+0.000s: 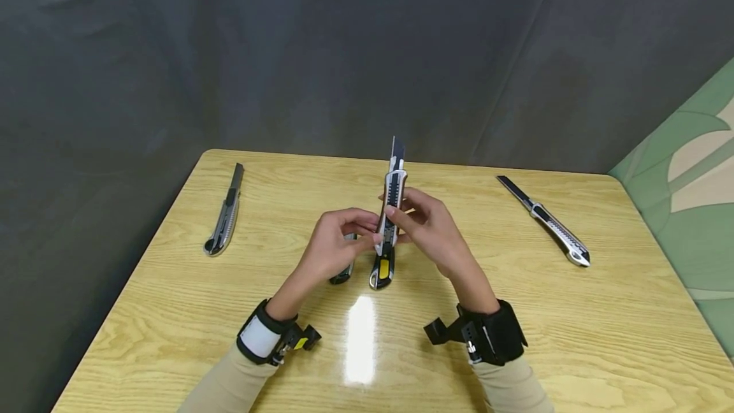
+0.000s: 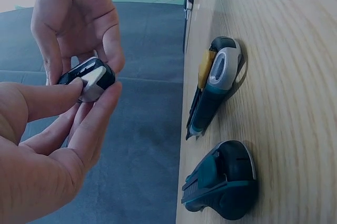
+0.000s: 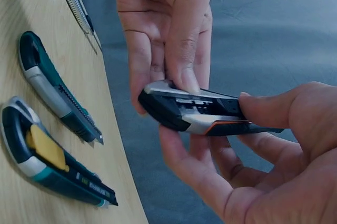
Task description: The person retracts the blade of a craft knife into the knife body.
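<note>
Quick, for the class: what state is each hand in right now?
Left hand: closed, pinching the silver-and-black knife.
Right hand: closed, gripping that same knife.

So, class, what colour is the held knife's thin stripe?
Orange; the stripe shows best in the right wrist view.

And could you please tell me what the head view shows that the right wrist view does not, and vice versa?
Only the head view: the far-right cutter, sleeves and wrist straps.
Only the right wrist view: the front end of the yellow-tabbed cutter.
Both: the left hand, right hand, held cutter, green cutter, far-left cutter and table.
</note>
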The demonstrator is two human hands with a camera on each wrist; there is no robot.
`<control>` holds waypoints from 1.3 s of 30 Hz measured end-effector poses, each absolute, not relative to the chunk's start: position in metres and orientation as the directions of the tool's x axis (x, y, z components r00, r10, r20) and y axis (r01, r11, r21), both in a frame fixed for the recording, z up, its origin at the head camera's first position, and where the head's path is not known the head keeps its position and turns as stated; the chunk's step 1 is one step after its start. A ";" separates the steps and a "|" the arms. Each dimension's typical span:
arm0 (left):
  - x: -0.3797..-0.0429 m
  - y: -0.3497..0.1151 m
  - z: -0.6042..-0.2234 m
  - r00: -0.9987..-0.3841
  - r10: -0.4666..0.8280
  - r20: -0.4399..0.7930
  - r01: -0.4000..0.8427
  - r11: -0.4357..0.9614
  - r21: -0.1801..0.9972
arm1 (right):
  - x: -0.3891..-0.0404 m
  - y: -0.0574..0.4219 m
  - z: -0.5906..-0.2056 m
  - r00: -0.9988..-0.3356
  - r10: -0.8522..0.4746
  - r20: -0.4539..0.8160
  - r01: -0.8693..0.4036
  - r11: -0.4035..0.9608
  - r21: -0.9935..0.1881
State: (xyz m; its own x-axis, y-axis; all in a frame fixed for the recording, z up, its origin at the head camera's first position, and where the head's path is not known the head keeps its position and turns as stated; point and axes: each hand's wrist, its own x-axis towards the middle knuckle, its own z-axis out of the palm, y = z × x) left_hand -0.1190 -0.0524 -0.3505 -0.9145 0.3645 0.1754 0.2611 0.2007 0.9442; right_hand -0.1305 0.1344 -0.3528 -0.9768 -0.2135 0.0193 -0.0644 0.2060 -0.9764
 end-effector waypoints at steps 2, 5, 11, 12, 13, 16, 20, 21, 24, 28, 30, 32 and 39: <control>-0.119 -0.052 -0.351 -0.913 0.366 0.181 0.264 0.190 0.946 | -0.130 0.135 -0.352 -0.975 -0.218 0.036 -0.080 0.198 -0.977; -0.119 -0.052 -0.352 -0.910 0.371 0.187 0.270 0.185 0.945 | -0.129 0.135 -0.351 -0.973 -0.224 0.055 -0.099 0.191 -0.977; -0.118 -0.053 -0.352 -0.903 0.378 0.204 0.288 0.182 0.940 | -0.127 0.135 -0.350 -0.966 -0.240 0.093 -0.146 0.211 -0.967; -0.118 -0.053 -0.352 -0.903 0.379 0.205 0.289 0.181 0.940 | -0.127 0.135 -0.350 -0.966 -0.241 0.097 -0.150 0.214 -0.965; -0.118 -0.053 -0.351 -0.902 0.380 0.205 0.290 0.182 0.940 | -0.127 0.135 -0.350 -0.965 -0.243 0.100 -0.154 0.215 -0.964; -0.118 -0.054 -0.350 -0.901 0.384 0.203 0.290 0.183 0.939 | -0.127 0.136 -0.350 -0.962 -0.250 0.108 -0.166 0.223 -0.960; -0.117 -0.054 -0.349 -0.902 0.386 0.195 0.286 0.194 0.939 | -0.127 0.137 -0.351 -0.960 -0.259 0.109 -0.172 0.236 -0.956; -0.117 -0.054 -0.349 -0.901 0.387 0.194 0.286 0.195 0.938 | -0.127 0.137 -0.351 -0.960 -0.259 0.108 -0.172 0.239 -0.955; -0.117 -0.055 -0.349 -0.901 0.387 0.194 0.287 0.198 0.937 | -0.128 0.138 -0.351 -0.961 -0.259 0.101 -0.166 0.241 -0.956; -0.117 -0.055 -0.349 -0.903 0.382 0.196 0.287 0.196 0.938 | -0.128 0.138 -0.352 -0.964 -0.253 0.076 -0.139 0.244 -0.960; -0.118 -0.055 -0.349 -0.905 0.377 0.195 0.285 0.197 0.938 | -0.128 0.137 -0.352 -0.967 -0.248 0.060 -0.124 0.249 -0.961; -0.117 -0.055 -0.349 -0.908 0.373 0.193 0.282 0.200 0.938 | -0.128 0.137 -0.352 -0.968 -0.246 0.046 -0.110 0.252 -0.962; -0.118 -0.055 -0.349 -0.908 0.369 0.199 0.283 0.189 0.940 | -0.127 0.137 -0.353 -0.965 -0.257 0.044 -0.104 0.223 -0.969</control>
